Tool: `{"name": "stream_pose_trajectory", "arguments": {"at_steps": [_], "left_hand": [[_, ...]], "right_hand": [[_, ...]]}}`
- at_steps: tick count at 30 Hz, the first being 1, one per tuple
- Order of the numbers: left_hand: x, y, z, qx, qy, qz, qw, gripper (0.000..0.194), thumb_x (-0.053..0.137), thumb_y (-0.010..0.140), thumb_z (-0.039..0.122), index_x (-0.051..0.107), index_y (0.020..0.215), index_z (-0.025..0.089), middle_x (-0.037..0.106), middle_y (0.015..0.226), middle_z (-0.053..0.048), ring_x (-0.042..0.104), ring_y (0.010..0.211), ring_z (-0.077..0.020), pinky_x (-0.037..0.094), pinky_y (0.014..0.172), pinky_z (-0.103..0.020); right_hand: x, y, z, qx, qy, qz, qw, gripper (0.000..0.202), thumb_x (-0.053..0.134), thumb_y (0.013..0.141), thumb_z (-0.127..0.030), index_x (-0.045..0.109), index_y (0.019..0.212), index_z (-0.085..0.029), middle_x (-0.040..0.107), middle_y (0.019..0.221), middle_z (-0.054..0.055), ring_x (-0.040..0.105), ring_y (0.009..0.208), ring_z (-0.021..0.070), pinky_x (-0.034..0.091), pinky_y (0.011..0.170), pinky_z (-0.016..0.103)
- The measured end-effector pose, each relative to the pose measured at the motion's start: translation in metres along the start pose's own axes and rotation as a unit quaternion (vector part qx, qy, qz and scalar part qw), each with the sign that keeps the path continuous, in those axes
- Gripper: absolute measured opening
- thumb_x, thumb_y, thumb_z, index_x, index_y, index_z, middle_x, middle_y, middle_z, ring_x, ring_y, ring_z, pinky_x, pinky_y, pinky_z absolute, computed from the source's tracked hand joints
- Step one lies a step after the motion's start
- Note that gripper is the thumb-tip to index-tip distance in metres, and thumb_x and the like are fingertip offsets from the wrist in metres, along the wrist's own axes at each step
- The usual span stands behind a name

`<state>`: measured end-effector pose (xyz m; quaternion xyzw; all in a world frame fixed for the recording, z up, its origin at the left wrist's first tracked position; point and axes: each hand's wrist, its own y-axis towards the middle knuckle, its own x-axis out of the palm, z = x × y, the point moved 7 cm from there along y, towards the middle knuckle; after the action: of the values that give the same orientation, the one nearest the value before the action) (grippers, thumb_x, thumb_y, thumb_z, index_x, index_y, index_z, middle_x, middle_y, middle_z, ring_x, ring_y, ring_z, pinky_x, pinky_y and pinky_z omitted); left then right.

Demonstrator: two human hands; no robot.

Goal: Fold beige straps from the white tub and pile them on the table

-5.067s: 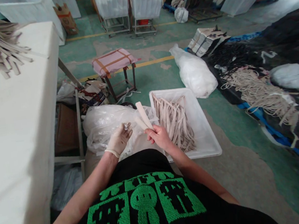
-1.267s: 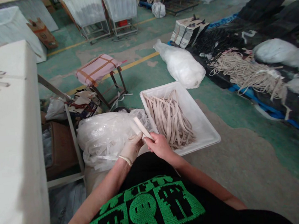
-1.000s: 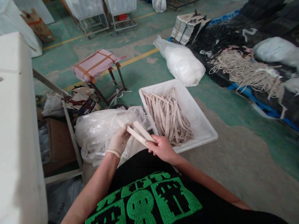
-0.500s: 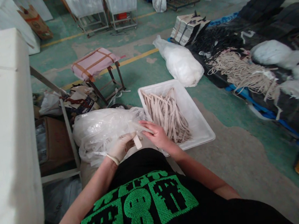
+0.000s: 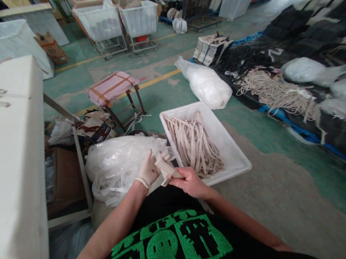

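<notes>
My left hand [image 5: 149, 172], in a pale glove with a band at the wrist, is beside a clear plastic bag [image 5: 114, 156], its thumb raised. Pale fabric straps [image 5: 166, 170] lie against its palm and hide part of its fingers. The strap ends stick out toward my right hand [image 5: 192, 182], which is bare and pinches them between thumb and fingers. Just beyond that hand stands a white plastic tub [image 5: 233, 156] with a heap of similar beige straps [image 5: 193, 142] inside.
A white-topped table [image 5: 13, 171] with more straps is at my left. Ahead stands a pink-covered stool [image 5: 113, 88]. A stuffed white bag [image 5: 207, 84] lies beyond the tub. Bundled cords [image 5: 271, 84] cover a low pallet on the right. Wheeled bins [image 5: 139, 19] are farther back.
The view has tilted up. My right hand has come down and closer to me and now grips strap ends. The left thumb has lifted, and more strap pieces show between the hands.
</notes>
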<state>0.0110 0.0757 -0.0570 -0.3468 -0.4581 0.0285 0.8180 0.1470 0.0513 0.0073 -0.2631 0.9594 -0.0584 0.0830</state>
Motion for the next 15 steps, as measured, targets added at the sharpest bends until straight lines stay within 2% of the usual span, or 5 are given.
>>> {"name": "stream_pose_trajectory", "arguments": {"at_steps": [4, 7, 9, 12, 15], "left_hand": [[-0.011, 0.017, 0.071, 0.141, -0.076, 0.079, 0.984, 0.033, 0.054, 0.099, 0.041, 0.069, 0.113, 0.016, 0.075, 0.097, -0.008, 0.071, 0.087, -0.0164, 0.056, 0.086, -0.029], [-0.024, 0.007, 0.133, 0.244, -0.082, 0.117, 0.959, 0.027, 0.054, 0.099, 0.036, 0.068, 0.115, 0.02, 0.074, 0.094, -0.005, 0.07, 0.083, -0.0136, 0.054, 0.081, -0.026], [-0.029, -0.007, 0.163, 0.308, -0.07, 0.142, 0.938, 0.022, 0.055, 0.098, 0.032, 0.069, 0.113, 0.023, 0.073, 0.093, -0.002, 0.067, 0.078, -0.0105, 0.052, 0.078, -0.022], [-0.02, -0.025, 0.174, 0.356, -0.006, 0.12, 0.927, 0.02, 0.065, 0.092, 0.03, 0.07, 0.11, 0.024, 0.071, 0.092, 0.0, 0.064, 0.072, -0.0075, 0.048, 0.068, -0.017], [-0.004, -0.031, 0.14, 0.316, 0.09, 0.076, 0.942, 0.028, 0.075, 0.084, 0.035, 0.073, 0.107, 0.019, 0.072, 0.089, -0.004, 0.062, 0.067, -0.0089, 0.044, 0.056, -0.018]], "right_hand": [[-0.039, -0.041, 0.038, 0.093, -0.027, 0.023, 0.995, 0.028, 0.071, 0.077, -0.044, 0.07, 0.073, -0.017, 0.056, 0.063, -0.001, 0.05, 0.059, 0.0146, 0.04, 0.056, 0.025], [-0.069, -0.064, 0.071, 0.144, -0.016, 0.035, 0.989, 0.027, 0.072, 0.073, -0.045, 0.073, 0.077, -0.018, 0.063, 0.069, 0.003, 0.057, 0.065, 0.0204, 0.046, 0.062, 0.03], [-0.077, -0.071, 0.086, 0.165, 0.012, 0.026, 0.986, 0.031, 0.072, 0.073, -0.048, 0.073, 0.079, -0.018, 0.066, 0.073, 0.005, 0.062, 0.071, 0.0244, 0.049, 0.066, 0.034], [-0.068, -0.068, 0.09, 0.191, 0.055, 0.028, 0.98, 0.034, 0.074, 0.07, -0.051, 0.071, 0.076, -0.018, 0.062, 0.067, 0.005, 0.058, 0.062, 0.0212, 0.046, 0.057, 0.032], [-0.041, -0.044, 0.07, 0.201, 0.121, 0.036, 0.971, 0.034, 0.076, 0.068, -0.05, 0.068, 0.076, -0.018, 0.043, 0.049, -0.004, 0.036, 0.043, 0.0109, 0.029, 0.043, 0.025]]}}
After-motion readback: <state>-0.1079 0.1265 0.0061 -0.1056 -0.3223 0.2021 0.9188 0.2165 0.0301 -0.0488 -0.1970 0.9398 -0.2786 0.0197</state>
